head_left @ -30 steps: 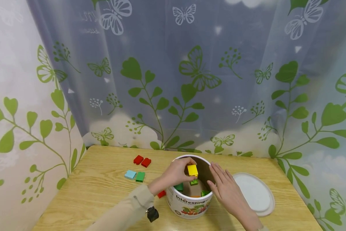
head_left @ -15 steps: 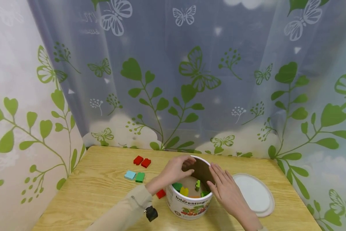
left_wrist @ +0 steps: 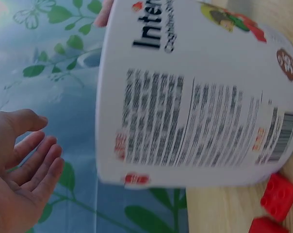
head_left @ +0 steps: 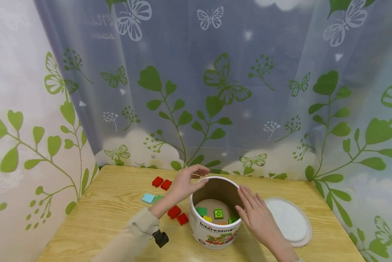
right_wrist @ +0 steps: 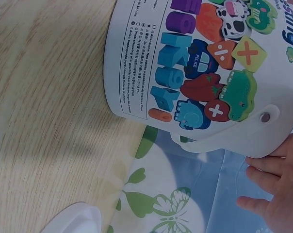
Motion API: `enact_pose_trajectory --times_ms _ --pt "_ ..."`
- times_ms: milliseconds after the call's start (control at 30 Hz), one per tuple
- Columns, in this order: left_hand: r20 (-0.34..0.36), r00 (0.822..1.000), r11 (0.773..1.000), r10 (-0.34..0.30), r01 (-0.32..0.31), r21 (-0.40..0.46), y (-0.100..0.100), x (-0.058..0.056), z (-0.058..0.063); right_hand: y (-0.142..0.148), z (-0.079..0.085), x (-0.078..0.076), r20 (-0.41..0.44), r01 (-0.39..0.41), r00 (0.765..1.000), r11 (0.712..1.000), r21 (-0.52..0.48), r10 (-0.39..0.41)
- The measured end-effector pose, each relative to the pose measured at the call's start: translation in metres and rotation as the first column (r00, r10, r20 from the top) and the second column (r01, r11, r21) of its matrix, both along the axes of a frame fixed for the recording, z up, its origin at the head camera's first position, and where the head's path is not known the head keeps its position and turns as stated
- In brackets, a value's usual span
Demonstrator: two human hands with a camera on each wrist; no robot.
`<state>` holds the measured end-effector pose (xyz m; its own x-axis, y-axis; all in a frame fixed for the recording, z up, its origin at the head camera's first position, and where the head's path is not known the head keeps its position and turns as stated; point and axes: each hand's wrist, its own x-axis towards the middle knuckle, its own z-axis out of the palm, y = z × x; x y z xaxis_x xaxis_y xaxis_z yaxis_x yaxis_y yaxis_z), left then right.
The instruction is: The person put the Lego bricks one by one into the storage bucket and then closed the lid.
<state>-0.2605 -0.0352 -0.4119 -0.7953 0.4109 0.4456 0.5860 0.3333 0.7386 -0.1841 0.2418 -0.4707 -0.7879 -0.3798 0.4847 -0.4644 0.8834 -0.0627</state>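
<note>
A white bucket [head_left: 215,238] with printed pictures stands upright on the table. Inside it lie a light-green block [head_left: 218,213], a darker green block [head_left: 201,211], a yellow block [head_left: 208,219] and part of an orange piece. My left hand [head_left: 182,186], holding nothing, hovers at the bucket's left rim with fingers loosely bent; the left wrist view shows the palm [left_wrist: 20,179] apart from the bucket. Straight fingers of my right hand [head_left: 256,216] rest against the bucket's right rim. Below my left wrist are red blocks [head_left: 174,212], and a green block [head_left: 158,198] is partly covered by that arm.
Two more red blocks [head_left: 166,184] and a light-blue block [head_left: 148,198] lie left of the bucket. A round white lid [head_left: 287,221] is on the table at its right. Behind the wooden table [head_left: 117,211] hangs a patterned curtain [head_left: 196,91].
My left hand let go of the yellow block inside the bucket, then moved left and up out of it. The light-green block there shifted. My right hand stayed at the rim.
</note>
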Motion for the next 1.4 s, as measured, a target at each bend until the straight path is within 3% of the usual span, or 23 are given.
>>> enact_pose_trajectory --times_ms 200,500,833,1067,1400 --pt "-0.001 0.997 0.997 0.08 -0.08 -0.007 -0.029 -0.006 0.002 0.0 -0.001 0.0 0.005 0.001 1.0 1.0 -0.007 -0.001" --pt "-0.015 0.984 0.983 0.178 -0.178 -0.047 -0.071 -0.011 -0.011 0.001 -0.001 0.0 -0.012 -0.005 1.0 1.0 -0.003 0.005" --pt "0.056 0.961 0.954 0.271 -0.26 -0.147 -0.105 -0.006 -0.049 0.0 -0.003 -0.001 -0.026 -0.004 1.0 1.0 -0.004 0.004" --pt "0.124 0.942 0.943 0.313 -0.292 -0.159 -0.125 -0.002 -0.078 0.0 -0.002 0.0 -0.022 -0.003 1.0 1.0 -0.004 0.003" --pt "0.119 0.931 0.92 0.345 -0.31 -0.239 -0.149 -0.01 -0.111 0.0 -0.002 -0.001 -0.021 -0.006 1.0 1.0 -0.001 0.006"
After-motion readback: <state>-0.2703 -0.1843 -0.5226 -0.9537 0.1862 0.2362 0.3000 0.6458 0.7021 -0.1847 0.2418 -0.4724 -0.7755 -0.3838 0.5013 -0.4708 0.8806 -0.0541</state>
